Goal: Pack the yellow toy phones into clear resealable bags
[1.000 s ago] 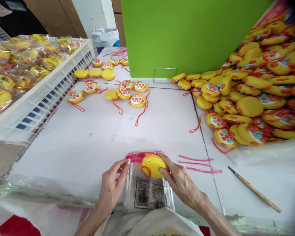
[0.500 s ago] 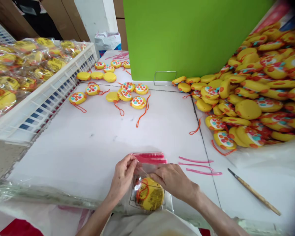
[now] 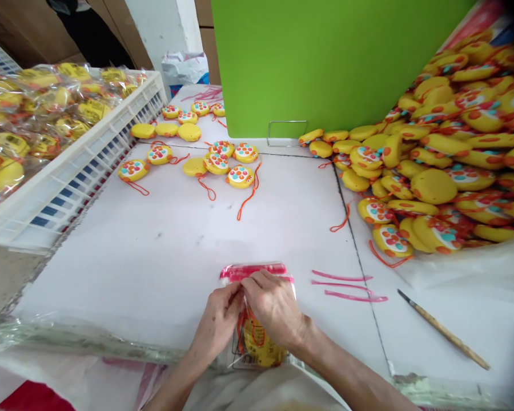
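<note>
At 10 o'clock, a crate (image 3: 81, 188) is holding bagged toys (image 3: 38, 108), its left end cut off by the frame. At 6 o'clock on the table (image 3: 175, 257), the left hand (image 3: 217, 322) and right hand (image 3: 274, 305) are both gripping narrowly on the pink top edge of a clear bag (image 3: 257, 273). One toy (image 3: 260, 345) is sitting inside, partly hidden by the hands. At 4 o'clock, three pink strips (image 3: 346, 285) are lying loose.

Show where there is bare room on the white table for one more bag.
Bare white table lies between the left hand, the right hand and the loose yellow toys. The heap of toys at right is crowded.
</note>
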The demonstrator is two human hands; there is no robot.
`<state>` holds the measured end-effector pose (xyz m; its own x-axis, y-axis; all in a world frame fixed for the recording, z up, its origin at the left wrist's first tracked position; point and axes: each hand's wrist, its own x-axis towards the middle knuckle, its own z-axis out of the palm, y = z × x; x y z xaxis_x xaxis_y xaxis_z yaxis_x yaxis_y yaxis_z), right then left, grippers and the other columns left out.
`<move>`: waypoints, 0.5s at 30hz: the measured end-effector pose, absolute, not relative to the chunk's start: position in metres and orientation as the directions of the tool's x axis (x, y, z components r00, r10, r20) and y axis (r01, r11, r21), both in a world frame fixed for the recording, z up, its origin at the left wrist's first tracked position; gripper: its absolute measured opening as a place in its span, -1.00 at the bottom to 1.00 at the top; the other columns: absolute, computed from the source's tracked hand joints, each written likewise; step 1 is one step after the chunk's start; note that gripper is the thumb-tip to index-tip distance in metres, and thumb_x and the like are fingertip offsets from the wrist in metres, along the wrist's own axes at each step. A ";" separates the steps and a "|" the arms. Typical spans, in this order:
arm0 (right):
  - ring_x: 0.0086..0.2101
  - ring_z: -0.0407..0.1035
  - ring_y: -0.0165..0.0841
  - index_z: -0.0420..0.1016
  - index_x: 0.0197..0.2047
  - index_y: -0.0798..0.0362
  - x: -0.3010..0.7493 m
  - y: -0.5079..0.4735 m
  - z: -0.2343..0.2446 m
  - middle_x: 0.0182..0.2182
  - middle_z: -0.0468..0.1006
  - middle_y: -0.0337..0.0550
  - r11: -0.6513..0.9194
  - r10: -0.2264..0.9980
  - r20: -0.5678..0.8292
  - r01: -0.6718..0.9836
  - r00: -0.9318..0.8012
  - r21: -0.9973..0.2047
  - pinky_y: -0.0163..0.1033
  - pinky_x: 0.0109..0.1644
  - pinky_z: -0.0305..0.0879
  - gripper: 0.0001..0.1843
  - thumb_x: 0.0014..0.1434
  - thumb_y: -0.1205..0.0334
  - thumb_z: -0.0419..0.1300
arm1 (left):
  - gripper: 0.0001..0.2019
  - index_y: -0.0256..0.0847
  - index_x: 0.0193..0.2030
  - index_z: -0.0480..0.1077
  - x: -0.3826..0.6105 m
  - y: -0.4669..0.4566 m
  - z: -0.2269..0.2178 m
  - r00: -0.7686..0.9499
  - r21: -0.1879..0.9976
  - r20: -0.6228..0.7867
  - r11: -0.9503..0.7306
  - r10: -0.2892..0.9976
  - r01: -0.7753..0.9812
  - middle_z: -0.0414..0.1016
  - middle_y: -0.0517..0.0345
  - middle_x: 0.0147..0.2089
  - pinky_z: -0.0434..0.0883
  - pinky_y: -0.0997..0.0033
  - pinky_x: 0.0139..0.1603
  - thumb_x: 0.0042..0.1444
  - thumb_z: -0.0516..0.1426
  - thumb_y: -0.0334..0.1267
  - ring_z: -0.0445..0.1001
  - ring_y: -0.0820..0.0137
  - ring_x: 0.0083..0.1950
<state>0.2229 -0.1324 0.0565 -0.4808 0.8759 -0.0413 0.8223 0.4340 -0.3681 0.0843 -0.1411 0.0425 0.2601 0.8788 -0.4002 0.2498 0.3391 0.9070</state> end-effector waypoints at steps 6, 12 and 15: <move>-0.44 0.36 -0.41 0.43 -0.40 0.05 0.250 -0.127 0.055 -0.44 0.50 -0.24 0.149 0.974 -0.037 0.762 -0.221 -0.631 -0.35 -0.37 0.21 -0.85 0.10 0.42 0.07 | -0.79 -0.22 -0.27 0.37 0.084 -0.149 0.041 0.235 0.886 -0.382 0.282 0.894 0.368 0.46 0.16 -0.38 0.30 0.49 -0.32 0.20 -0.04 -0.20 0.39 0.39 -0.36; -0.47 0.41 -0.30 0.49 -0.37 0.04 0.385 -0.144 0.034 -0.50 0.53 -0.17 -0.299 0.952 -0.086 0.824 0.295 -0.482 -0.25 -0.35 0.27 -0.77 0.04 0.13 0.07 | -0.78 -0.20 -0.30 0.30 0.073 -0.148 0.023 0.189 0.893 -0.417 0.362 0.889 0.268 0.50 0.08 -0.33 0.39 0.41 -0.23 0.20 -0.03 -0.11 0.47 0.32 -0.27; -0.45 0.41 -0.24 0.49 -0.36 0.00 0.442 -0.166 0.030 -0.49 0.54 -0.17 -0.464 0.884 -0.084 0.848 0.459 -0.257 -0.23 -0.38 0.24 -0.76 0.01 0.08 0.07 | -0.77 -0.20 -0.29 0.28 0.071 -0.146 0.019 0.205 0.892 -0.445 0.410 0.872 0.191 0.51 0.06 -0.27 0.42 0.37 -0.20 0.20 -0.03 -0.09 0.47 0.33 -0.25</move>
<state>0.4423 -0.1656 0.0305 0.4590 0.8845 -0.0836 0.8476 -0.4642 -0.2572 0.0711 -0.1465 0.0188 0.2050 0.8719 -0.4447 0.1910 0.4100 0.8919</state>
